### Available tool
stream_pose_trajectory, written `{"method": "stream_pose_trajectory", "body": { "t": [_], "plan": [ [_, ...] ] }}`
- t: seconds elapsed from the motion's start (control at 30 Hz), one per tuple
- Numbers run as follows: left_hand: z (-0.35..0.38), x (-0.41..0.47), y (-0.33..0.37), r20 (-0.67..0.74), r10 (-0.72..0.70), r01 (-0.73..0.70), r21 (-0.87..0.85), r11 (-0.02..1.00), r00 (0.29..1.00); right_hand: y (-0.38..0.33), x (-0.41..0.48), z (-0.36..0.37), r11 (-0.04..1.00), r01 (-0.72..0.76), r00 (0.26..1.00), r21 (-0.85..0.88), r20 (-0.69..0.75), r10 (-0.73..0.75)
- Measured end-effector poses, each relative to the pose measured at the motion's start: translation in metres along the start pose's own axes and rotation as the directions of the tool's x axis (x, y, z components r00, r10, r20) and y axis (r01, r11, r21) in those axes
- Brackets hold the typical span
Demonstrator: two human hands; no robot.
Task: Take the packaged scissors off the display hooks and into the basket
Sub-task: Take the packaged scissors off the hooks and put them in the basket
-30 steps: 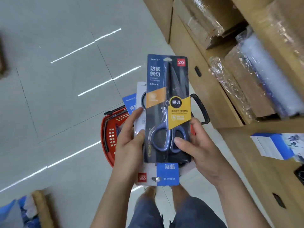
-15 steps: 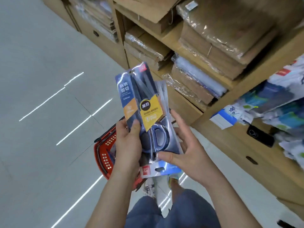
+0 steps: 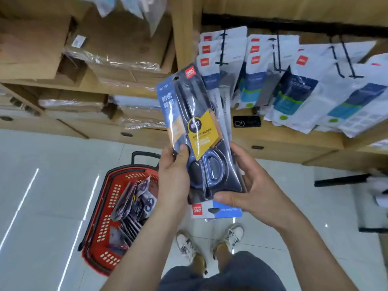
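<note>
I hold a stack of packaged scissors [image 3: 195, 131] upright in front of me, a blue card with a yellow label on top and more packs behind it. My left hand [image 3: 174, 177] grips the stack's left edge, thumb on the front. My right hand [image 3: 249, 187] cups the lower right corner, thumb across the bottom. The red basket [image 3: 109, 208] stands on the floor below left and holds several scissor packs [image 3: 134, 204]. More packs hang on the black display hooks [image 3: 277, 53] at the upper right.
Wooden shelves at the upper left carry plastic-wrapped cardboard boxes [image 3: 109, 47]. A black phone [image 3: 246, 121] lies on the ledge under the hanging packs. My feet [image 3: 210, 242] are on the pale tiled floor beside the basket. A black bar [image 3: 342, 180] juts in at the right.
My view has swung up from the floor to the hook display. The stack stays in both hands, now tilted right, and the basket shows fully at the lower left.
</note>
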State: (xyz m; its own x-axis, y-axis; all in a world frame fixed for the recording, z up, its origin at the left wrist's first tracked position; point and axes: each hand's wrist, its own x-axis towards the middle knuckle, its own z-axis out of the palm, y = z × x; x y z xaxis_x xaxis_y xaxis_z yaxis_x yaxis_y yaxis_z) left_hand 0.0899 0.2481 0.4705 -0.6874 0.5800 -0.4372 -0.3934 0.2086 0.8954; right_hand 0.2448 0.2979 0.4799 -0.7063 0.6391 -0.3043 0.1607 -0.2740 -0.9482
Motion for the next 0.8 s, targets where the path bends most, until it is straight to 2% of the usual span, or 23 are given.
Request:
{"method": "stream_pose_trajectory", "body": {
  "t": [0.13, 0.23, 0.27, 0.37, 0.57, 0.7, 0.8],
  "plan": [
    [0.086, -0.017, -0.012, 0.179, -0.018, 0.016, 0.013, 1.0, 0.984, -0.008, -0.039, -0.07, 0.996, 0.04, 0.985, 0.076, -0.168, -0.027],
    [0.146, -0.039, -0.028, 0.31, -0.045, 0.041, 0.02, 0.999, 0.95, -0.007, -0.068, -0.116, 0.983, 0.098, 0.893, 0.157, -0.45, -0.017],
    [0.165, -0.048, -0.034, 0.352, -0.046, 0.036, 0.036, 0.999, 0.935, -0.006, -0.079, -0.132, 0.976, 0.12, 0.867, 0.184, -0.497, -0.013],
    [0.215, -0.071, -0.051, 0.455, -0.086, 0.049, 0.092, 0.995, 0.886, -0.003, -0.108, -0.175, 0.969, 0.146, 0.823, 0.197, -0.568, -0.008],
    [0.289, -0.089, -0.063, 0.626, -0.156, -0.003, 0.244, 0.97, 0.764, 0.014, -0.144, -0.244, 0.899, 0.214, 0.748, 0.383, -0.656, 0.101],
    [0.342, -0.086, -0.067, 0.688, -0.215, -0.021, 0.318, 0.948, 0.693, 0.019, -0.148, -0.287, 0.822, 0.31, 0.685, 0.478, -0.711, 0.155],
    [0.381, -0.079, -0.063, 0.728, -0.251, -0.014, 0.336, 0.942, 0.638, 0.011, -0.145, -0.324, 0.822, 0.33, 0.677, 0.465, -0.723, 0.137]
  ]
}}
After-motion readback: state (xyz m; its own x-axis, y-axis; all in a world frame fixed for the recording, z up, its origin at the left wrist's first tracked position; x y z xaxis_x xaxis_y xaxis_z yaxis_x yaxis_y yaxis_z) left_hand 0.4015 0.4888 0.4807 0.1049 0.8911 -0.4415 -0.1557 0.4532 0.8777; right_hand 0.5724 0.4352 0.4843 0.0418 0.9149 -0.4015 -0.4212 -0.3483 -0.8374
